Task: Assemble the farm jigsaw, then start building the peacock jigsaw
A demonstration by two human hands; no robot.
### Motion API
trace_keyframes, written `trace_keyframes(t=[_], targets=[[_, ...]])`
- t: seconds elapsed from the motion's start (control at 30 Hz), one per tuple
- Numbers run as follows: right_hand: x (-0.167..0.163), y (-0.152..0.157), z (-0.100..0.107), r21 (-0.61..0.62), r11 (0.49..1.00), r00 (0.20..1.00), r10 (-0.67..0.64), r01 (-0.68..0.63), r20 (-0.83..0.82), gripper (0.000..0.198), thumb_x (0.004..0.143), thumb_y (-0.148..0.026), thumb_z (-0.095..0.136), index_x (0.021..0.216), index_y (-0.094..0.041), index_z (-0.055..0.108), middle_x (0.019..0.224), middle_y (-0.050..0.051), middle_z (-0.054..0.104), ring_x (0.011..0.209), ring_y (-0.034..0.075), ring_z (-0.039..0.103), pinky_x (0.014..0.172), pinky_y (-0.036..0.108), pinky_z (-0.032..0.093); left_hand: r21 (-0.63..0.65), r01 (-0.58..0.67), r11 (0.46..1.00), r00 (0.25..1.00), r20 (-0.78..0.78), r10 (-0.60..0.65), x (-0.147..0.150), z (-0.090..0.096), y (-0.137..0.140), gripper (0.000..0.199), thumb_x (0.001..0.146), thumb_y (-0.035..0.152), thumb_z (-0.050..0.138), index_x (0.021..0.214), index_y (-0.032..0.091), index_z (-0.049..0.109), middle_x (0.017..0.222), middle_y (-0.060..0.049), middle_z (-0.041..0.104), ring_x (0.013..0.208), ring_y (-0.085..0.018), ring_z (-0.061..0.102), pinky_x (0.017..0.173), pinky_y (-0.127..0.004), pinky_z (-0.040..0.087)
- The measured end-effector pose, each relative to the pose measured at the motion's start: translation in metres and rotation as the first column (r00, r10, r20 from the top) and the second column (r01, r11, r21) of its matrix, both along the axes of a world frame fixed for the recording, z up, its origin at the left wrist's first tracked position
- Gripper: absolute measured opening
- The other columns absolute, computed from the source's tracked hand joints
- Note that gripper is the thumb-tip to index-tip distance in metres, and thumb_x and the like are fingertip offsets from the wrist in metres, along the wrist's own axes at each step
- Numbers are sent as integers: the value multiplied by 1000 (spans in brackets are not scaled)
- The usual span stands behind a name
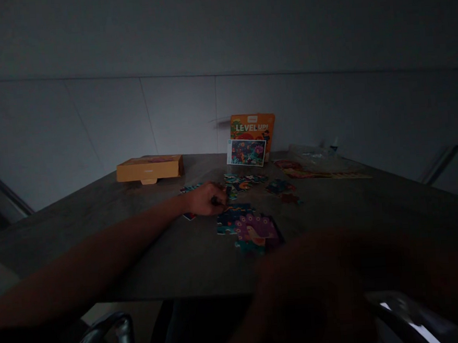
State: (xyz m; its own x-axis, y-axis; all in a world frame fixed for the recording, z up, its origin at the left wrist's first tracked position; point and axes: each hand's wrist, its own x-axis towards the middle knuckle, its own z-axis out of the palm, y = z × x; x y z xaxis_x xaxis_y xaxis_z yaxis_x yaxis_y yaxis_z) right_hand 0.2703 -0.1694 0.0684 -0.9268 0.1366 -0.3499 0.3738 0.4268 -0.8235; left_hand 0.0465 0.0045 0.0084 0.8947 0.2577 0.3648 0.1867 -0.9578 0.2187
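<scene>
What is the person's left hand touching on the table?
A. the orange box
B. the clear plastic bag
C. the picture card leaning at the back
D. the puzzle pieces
D: the left hand rests among the loose puzzle pieces in the middle of the table, apart from the orange box, the plastic bag and the picture card.

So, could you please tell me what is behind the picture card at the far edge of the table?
An orange box lid reading "LEVEL UP!" stands behind the picture card, leaning toward the wall. The card covers the lid's lower left part, so the print there is hidden.
</scene>
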Motion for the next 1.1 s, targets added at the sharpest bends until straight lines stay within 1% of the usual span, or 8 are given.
trace_keyframes(t=[0.07,0.1,0.23,0.3,0.5,0.83,1.0,1.1], targets=[[1,36,9,206,969,986,-113,136,-119,53,82,-27,61,135,-27,64,56,-7,55,45,10,45,44,21,33,-6,-6,1000,1000,-11,6,0,1,-2,22,83,17,59,60,15,62,59,1,54,63,-12,48,62,-25,37],[4,54,5,380,866,936,-238,326,-260,45,84,-27,57,127,-22,70,53,-6,53,44,9,42,45,21,31,-11,-8,1000,1000,-15,8,0,1,-2,21,82,17,59,61,15,62,60,1,55,63,-12,48,62,-25,37],[26,112,-34,726,171,727,-370,666,-579,33,78,-15,53,98,-14,80,65,4,67,55,12,53,56,24,33,-25,-27,999,1000,-11,27,0,0,-1,23,83,18,59,59,16,60,60,1,53,62,-12,49,63,-25,38],[35,129,-51,785,90,737,-423,613,-527,33,78,-16,54,100,-15,80,72,6,73,61,15,59,58,25,35,-19,-29,999,1000,-14,28,1,-2,1,25,83,18,59,58,17,59,58,2,53,61,-12,48,63,-25,38],[29,132,-56,824,103,756,-473,557,-452,27,83,-19,56,98,-18,79,79,5,76,68,17,64,63,24,39,-4,-16,1000,1000,-13,16,1,-2,1,25,85,21,60,60,17,58,58,1,52,60,-12,48,62,-25,38],[23,121,-57,818,357,874,-360,452,-326,37,79,-13,53,107,-18,76,68,1,69,57,13,56,57,22,33,37,-39,999,999,-29,40,2,0,-5,12,85,17,63,87,18,74,62,1,57,66,-14,55,67,-24,42],[30,126,-52,862,305,887,-360,406,-290,34,80,-14,53,103,-18,78,79,4,75,64,15,62,62,24,37,148,-7,989,999,-51,15,0,2,3,21,83,9,58,84,18,76,69,-3,68,68,-15,58,77,-29,45],[37,133,-49,868,213,832,-456,448,-317,32,80,-15,55,101,-19,79,84,5,77,70,16,65,66,24,41,302,-220,927,965,-72,252,-7,4,12,22,82,9,57,87,17,77,79,-6,72,76,-19,62,85,-33,45]])
